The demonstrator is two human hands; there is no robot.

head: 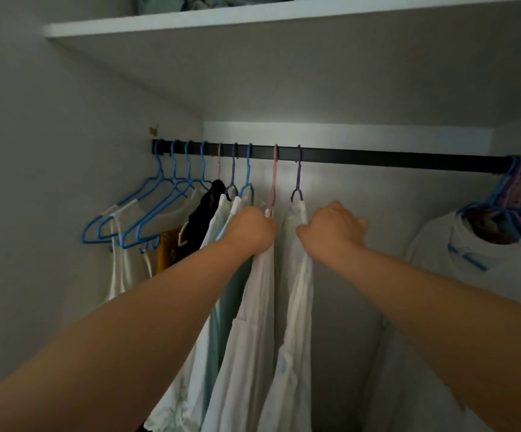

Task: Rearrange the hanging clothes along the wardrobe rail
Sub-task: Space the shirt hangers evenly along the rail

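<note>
Both arms are up at the rail, deep in the wardrobe. The left hand is curled round the top of a white garment, right at the foot of the pink hanger, gripping cloth and hanger together. Just beside it, the right hand has its thumb and fingers closed on the shoulder of a second white shirt, which hangs from the purple hanger directly above that hand. The two hands are near each other but not touching, with a dark gap between their garments.

Left of the left hand, packed close: a pale green garment, another white piece, a black top, then several blue hangers, some of them bare, out by the side wall. Well to the right of the right hand, a tight bunch of hangers crowds the far end of the rail over a white T-shirt. Between that bunch and the right hand, the rail runs bare. Above both hands sits a white shelf.
</note>
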